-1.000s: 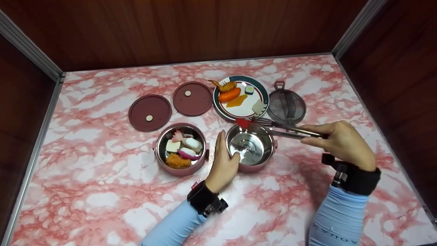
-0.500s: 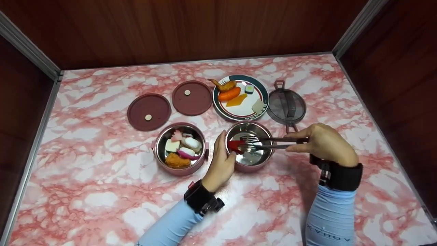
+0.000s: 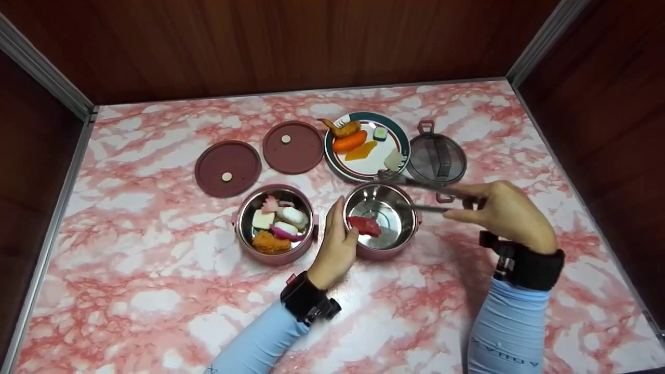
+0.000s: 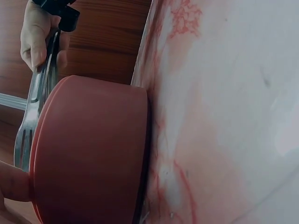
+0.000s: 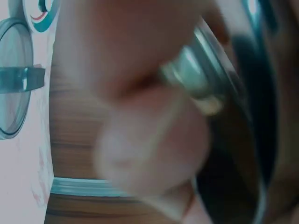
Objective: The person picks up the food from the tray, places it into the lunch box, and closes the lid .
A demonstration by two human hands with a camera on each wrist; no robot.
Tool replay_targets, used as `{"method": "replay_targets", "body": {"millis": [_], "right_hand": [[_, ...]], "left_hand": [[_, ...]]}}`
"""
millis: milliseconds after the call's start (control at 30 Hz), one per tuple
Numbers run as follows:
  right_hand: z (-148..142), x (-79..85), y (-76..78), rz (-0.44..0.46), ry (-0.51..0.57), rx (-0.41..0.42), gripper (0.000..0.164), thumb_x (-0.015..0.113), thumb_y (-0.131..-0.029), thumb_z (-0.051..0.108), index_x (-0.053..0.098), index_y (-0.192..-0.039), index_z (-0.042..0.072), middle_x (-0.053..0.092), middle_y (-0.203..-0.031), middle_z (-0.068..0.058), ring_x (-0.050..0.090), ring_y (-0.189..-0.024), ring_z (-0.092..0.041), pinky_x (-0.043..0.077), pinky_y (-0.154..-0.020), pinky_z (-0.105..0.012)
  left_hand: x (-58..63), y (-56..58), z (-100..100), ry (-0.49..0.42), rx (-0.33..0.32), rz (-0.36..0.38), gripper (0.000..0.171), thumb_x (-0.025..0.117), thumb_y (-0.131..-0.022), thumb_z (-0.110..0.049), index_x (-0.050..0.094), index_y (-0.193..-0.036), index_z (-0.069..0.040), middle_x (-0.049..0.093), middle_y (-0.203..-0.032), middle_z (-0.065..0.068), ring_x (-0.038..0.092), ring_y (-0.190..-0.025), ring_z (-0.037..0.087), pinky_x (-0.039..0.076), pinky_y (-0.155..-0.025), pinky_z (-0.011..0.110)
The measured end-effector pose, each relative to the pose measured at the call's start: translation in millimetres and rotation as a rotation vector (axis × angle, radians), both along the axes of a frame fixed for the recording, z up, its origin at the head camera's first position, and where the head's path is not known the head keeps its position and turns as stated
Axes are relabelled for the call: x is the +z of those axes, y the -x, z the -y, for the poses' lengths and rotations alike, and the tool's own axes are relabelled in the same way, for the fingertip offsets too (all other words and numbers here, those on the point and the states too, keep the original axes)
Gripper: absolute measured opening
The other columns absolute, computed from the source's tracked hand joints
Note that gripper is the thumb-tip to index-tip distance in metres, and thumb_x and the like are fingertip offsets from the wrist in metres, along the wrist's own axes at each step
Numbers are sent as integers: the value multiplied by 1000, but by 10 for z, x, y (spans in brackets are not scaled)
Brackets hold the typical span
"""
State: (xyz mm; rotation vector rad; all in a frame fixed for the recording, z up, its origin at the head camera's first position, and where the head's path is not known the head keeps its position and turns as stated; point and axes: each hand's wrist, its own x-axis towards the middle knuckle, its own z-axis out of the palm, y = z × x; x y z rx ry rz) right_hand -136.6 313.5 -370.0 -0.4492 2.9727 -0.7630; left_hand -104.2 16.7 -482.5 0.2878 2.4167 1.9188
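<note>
In the head view my left hand (image 3: 335,254) rests against the left side of a pink steel-lined pot (image 3: 387,253), fingers straight along the wall and thumb at the rim. A red, meat-like slice (image 3: 364,226) lies inside, near that thumb. My right hand (image 3: 511,215) holds metal tongs (image 3: 421,183), whose arms are spread with nothing between them. One tip reaches over the near edge of the plate (image 3: 371,164), by a pale piece (image 3: 393,160); the other arm passes above the pot. The left wrist view shows the slotted tongs (image 4: 32,112) beyond the pot wall.
A second pink pot (image 3: 278,258) at left contains several toy foods. Behind stand two maroon lids (image 3: 227,163) and a clear dark lid (image 3: 454,158) with handles. The plate also bears an orange sausage-shaped piece (image 3: 350,142), a yellow slice (image 3: 362,150), a fried piece and a sushi roll.
The red slice, first gripped in the tongs above the pot, went down into it and was let go. The tongs then spread and rose back toward the plate. My left hand barely moved.
</note>
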Motion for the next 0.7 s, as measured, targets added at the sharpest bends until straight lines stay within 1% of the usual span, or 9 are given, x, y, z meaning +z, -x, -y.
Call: {"method": "replay_targets", "body": {"millis": [100,200,267,367,400,433,500,600,700], "right_hand": [[-22,-60,100,-122,35,-18,51,80,-80,48,72,-124,24,59,-66,6,51,-55,-11,42,-51,-24],[-36,-135,318,-215,48,-6,57,82,-80,41,68,-129,16,69,-78,0,55,-58,-13,51,-59,-28],[-47,-162,530,-276,11,44,60,83,-79,37,65,-132,13,71,-81,-5,57,-58,-15,53,-60,-35],[-43,-131,867,-360,-113,155,61,83,-79,36,65,-132,14,72,-85,-9,59,-59,-18,54,-60,-42],[-30,-105,970,-386,-156,199,60,83,-79,37,65,-132,14,70,-80,-8,60,-60,-20,52,-55,-41],[-10,-74,1064,-406,-193,241,60,83,-78,38,66,-131,15,69,-81,-9,60,-60,-21,51,-53,-42],[58,6,1221,-423,-249,309,57,82,-79,39,68,-129,15,70,-85,-10,62,-63,-25,49,-51,-44],[206,128,1406,-434,-290,386,53,81,-81,39,69,-126,14,71,-89,-11,64,-65,-27,47,-48,-46],[374,229,1544,-401,-328,440,48,80,-82,37,70,-123,14,69,-83,-9,63,-65,-26,47,-50,-45]], "left_hand": [[2,-9,-15,-4,5,-9,68,48,-98,1,12,-156,4,15,-159,24,16,-147,35,15,-119,46],[-5,-11,-37,-1,8,-30,67,48,-98,2,12,-155,6,17,-158,25,17,-146,35,15,-119,46],[-4,-12,-46,1,9,-40,67,48,-98,2,12,-154,7,17,-158,26,17,-146,35,16,-119,46],[-9,-7,-46,7,14,-56,67,48,-98,3,13,-154,7,18,-157,26,19,-146,35,17,-119,45],[-12,-6,-43,8,15,-60,67,48,-98,3,13,-154,7,18,-157,26,19,-146,36,17,-119,45],[-11,-7,-38,11,15,-63,67,48,-98,3,13,-154,7,18,-157,27,20,-145,36,17,-119,45],[-14,-6,-30,19,13,-70,67,49,-98,2,13,-154,8,19,-156,27,21,-145,37,17,-119,45],[-18,-1,-21,29,9,-82,66,49,-98,2,14,-153,9,20,-155,28,21,-145,38,18,-119,45],[-18,1,-19,31,5,-82,66,49,-98,2,14,-153,9,20,-155,28,22,-144,39,19,-118,46]]}}
